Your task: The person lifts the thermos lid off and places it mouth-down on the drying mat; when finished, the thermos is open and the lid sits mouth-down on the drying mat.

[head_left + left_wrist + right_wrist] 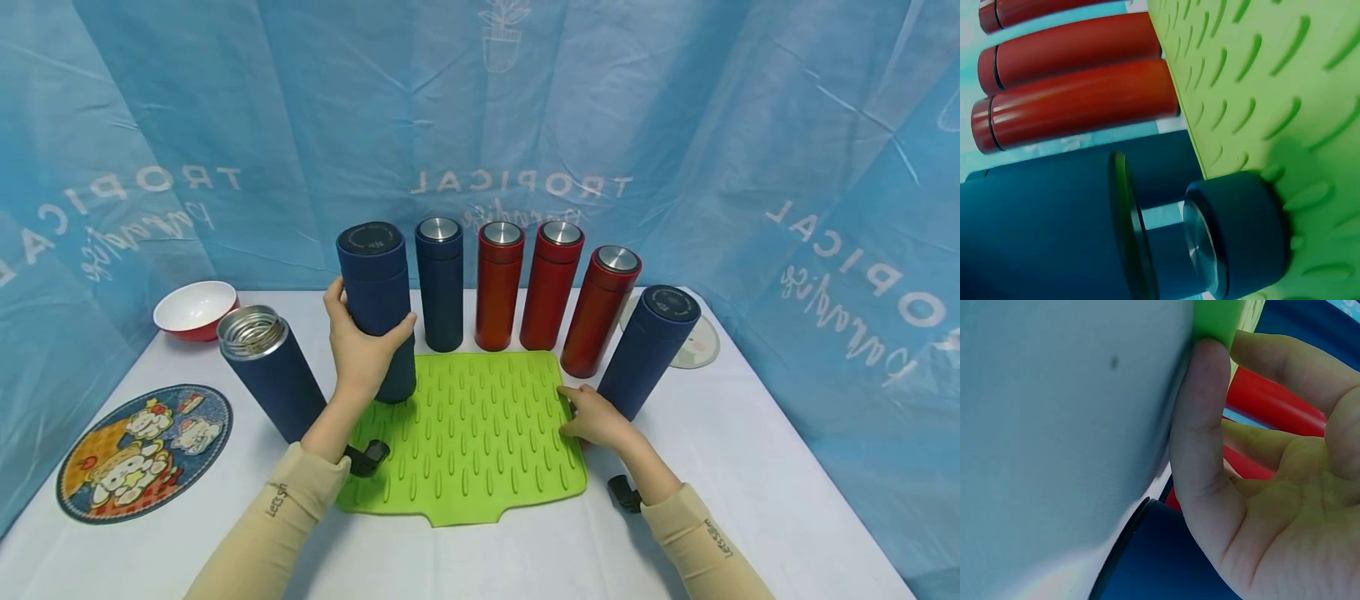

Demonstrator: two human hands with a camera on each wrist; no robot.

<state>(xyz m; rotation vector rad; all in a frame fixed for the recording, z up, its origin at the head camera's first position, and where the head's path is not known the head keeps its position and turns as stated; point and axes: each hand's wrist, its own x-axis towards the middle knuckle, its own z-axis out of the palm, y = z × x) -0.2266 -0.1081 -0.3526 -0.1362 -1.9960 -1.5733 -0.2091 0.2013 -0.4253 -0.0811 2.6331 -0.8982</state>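
My left hand (363, 346) grips a navy thermos bottle (375, 283) by its side, above the back left of a green drying mat (480, 433). The bottle's upper end is a black disc with printing. In the left wrist view its lower end (1132, 231) hangs over the mat, apart from a short navy piece with a steel disc, like a bottle lid (1250, 228). At the mat's right edge my right hand (600, 417) pinches the green rim between thumb and finger (1260, 353). Beside that hand stands another navy bottle (648, 350) with a black printed end up.
A lidless navy bottle (273, 379) stands left of my forearm. Behind the mat stand a navy bottle (442, 292) and three red bottles (551, 292). Leftward are a red-and-white bowl (197, 308) and a round cartoon mat (146, 454). A pale round mat (697, 346) lies behind the right bottle.
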